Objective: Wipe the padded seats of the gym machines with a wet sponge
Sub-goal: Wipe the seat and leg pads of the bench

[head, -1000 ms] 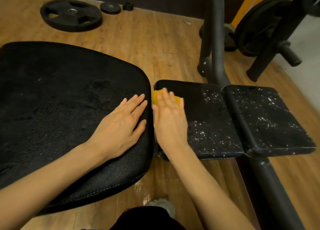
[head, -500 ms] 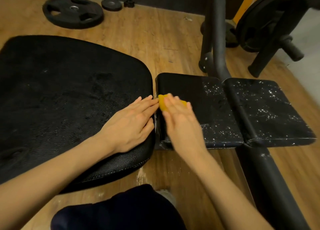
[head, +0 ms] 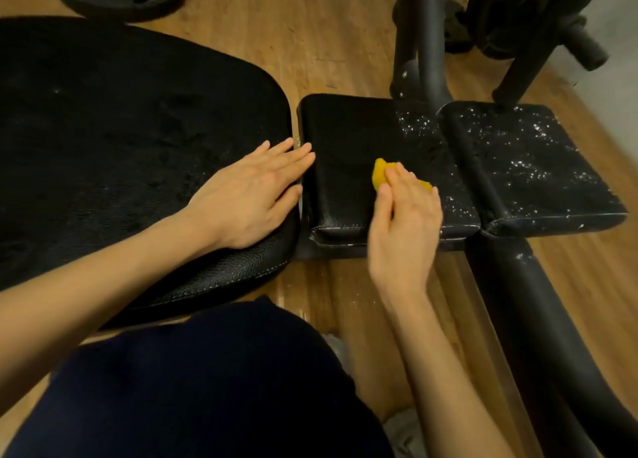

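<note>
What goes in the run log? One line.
right hand presses yellow sponge on middle pad | left hand flat on large seat | right pad speckled

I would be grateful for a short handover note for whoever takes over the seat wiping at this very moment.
Left hand: flat and open, resting on the right edge of the large seat.
Right hand: presses the yellow sponge onto the middle pad.
Done: the left part of the middle pad looks free of white specks.
Left: its right strip and the whole right pad are speckled white. Whether the large seat has been wiped cannot be told.
</note>
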The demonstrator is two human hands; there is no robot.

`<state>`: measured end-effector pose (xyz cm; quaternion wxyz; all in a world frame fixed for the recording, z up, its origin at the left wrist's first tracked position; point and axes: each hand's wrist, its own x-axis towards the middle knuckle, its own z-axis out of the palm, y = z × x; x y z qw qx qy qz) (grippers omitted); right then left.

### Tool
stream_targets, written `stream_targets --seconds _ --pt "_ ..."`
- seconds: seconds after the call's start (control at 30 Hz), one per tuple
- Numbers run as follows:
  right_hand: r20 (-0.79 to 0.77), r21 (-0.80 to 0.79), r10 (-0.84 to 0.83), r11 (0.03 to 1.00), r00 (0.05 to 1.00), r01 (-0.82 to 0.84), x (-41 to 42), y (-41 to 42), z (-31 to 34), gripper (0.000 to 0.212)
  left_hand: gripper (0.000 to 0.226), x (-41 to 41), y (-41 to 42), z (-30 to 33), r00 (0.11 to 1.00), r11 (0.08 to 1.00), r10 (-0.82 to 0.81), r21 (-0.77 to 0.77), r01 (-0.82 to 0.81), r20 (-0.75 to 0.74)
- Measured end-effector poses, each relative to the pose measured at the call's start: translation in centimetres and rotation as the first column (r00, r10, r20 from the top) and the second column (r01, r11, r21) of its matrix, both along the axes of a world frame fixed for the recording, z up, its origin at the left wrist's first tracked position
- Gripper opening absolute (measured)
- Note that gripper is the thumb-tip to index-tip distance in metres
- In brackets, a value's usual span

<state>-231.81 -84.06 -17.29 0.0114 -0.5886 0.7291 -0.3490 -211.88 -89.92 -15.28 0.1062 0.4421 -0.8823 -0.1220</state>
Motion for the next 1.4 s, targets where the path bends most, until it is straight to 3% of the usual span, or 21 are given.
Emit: stream_targets --seconds 0.07,0.13,0.23,0.27,0.33,0.4,0.43,0.5,0.6,0.7,0.77,0.8,0.87,0.93,0.97,1.0,1.07,1.13,1.17,1.33,1.4 --pt "-0.051 -0.063 0.013 0.998 0.999 -0.016 4.3 0.7 -1.0 0.041 0.053 -0.1 0.0 0.0 1.0 1.0 -0.008 0.015 0.008 0.003" --pt "-0.123 -0.161 0.155 0.972 0.98 -0.173 6.8 1.2 -1.8 0.037 0.059 -0.1 0.1 0.0 1.0 1.0 -0.011 0.028 0.011 0.007" --pt "-0.258 -0.249 0.294 0.9 0.92 -0.358 3.0 1.2 -3.5 0.037 0.061 -0.1 0.0 -0.2 1.0 1.0 -0.009 0.022 0.008 0.003" --pt "-0.272 -0.283 0.258 0.9 0.927 -0.333 1.2 1.2 -4.1 0.037 0.061 -0.1 0.0 -0.2 1.0 1.0 -0.009 0.021 0.009 0.004" --pt "-0.154 -0.37 0.084 0.919 0.985 -0.136 0.1 1.2 -4.9 0.038 0.061 0.1 0.0 -0.3 1.0 1.0 -0.002 0.005 0.002 0.007" --pt "-0.033 -0.394 -0.029 0.919 0.999 0.013 3.5 1.1 -5.1 0.04 0.06 0.0 -0.1 -0.3 1.0 1.0 -0.005 0.006 0.005 0.01" --pt "-0.04 -0.395 -0.021 0.919 0.999 0.004 5.9 1.3 -5.3 0.039 0.06 0.0 0.0 -0.3 1.0 1.0 -0.008 0.014 0.008 0.01" --pt "-0.135 -0.417 0.093 0.898 0.986 -0.142 8.2 1.4 -5.6 0.036 0.06 0.0 0.1 -0.3 1.0 1.0 -0.007 0.02 0.007 0.005" --pt "-0.326 -0.398 0.204 0.856 0.923 -0.33 3.7 1.3 -6.8 0.038 0.059 0.0 0.0 -0.2 1.0 1.0 -0.011 0.02 0.011 0.003" --pt "-0.155 -0.461 0.039 0.881 0.987 -0.108 0.7 1.1 -7.2 0.04 0.059 0.0 0.0 -0.3 1.0 1.0 0.001 0.004 -0.001 0.013" --pt "0.039 -0.458 -0.076 0.885 0.996 0.086 3.4 0.9 -6.7 0.04 0.059 -0.1 0.0 -0.2 1.0 1.0 -0.007 0.015 0.007 0.008" --pt "0.059 -0.452 -0.084 0.886 0.995 0.101 5.2 1.0 -6.5 0.039 0.06 -0.2 0.0 -0.2 1.0 1.0 -0.011 0.018 0.011 0.003" --pt "-0.118 -0.463 0.037 0.882 0.992 -0.088 7.0 1.3 -6.5 0.04 0.059 -0.2 0.1 -0.1 1.0 1.0 -0.011 0.016 0.011 -0.005" --pt "-0.391 -0.384 0.198 0.852 0.899 -0.355 4.2 1.5 -7.0 0.047 0.058 -0.1 0.1 0.0 1.0 1.0 -0.009 0.021 0.009 -0.002" --pt "-0.465 -0.346 0.226 0.843 0.856 -0.411 2.0 1.5 -7.2 0.047 0.059 -0.1 0.1 0.0 1.0 1.0 -0.009 0.022 0.009 0.002" --pt "-0.46 -0.327 0.229 0.854 0.858 -0.404 0.0 1.5 -7.2 0.045 0.06 -0.1 0.1 0.0 1.0 1.0 -0.011 0.021 0.011 0.008" --pt "-0.27 -0.362 0.135 0.903 0.954 -0.23 -1.9 1.4 -7.1 0.04 0.064 -0.1 0.1 0.0 1.0 1.0 -0.011 0.018 0.011 0.01" --pt "-0.055 -0.395 -0.004 0.918 0.998 -0.018 0.2 1.4 -6.7 0.04 0.065 -0.1 0.0 0.0 1.0 1.0 -0.015 0.025 0.015 0.006" --pt "-0.026 -0.397 -0.02 0.918 0.999 0.009 2.1 1.5 -6.5 0.04 0.065 -0.1 0.0 0.0 1.0 1.0 -0.015 0.027 0.015 0.005" --pt "-0.245 -0.357 0.235 0.88 0.941 -0.313 3.4 1.8 -5.8 0.039 0.061 -0.2 0.0 0.1 1.0 0.999 -0.015 0.031 0.015 -0.01" --pt "-0.137 -0.37 0.129 0.913 0.982 -0.171 0.7 1.7 -6.1 0.04 0.066 -0.1 0.0 0.3 1.0 0.998 -0.024 0.053 0.025 -0.013"
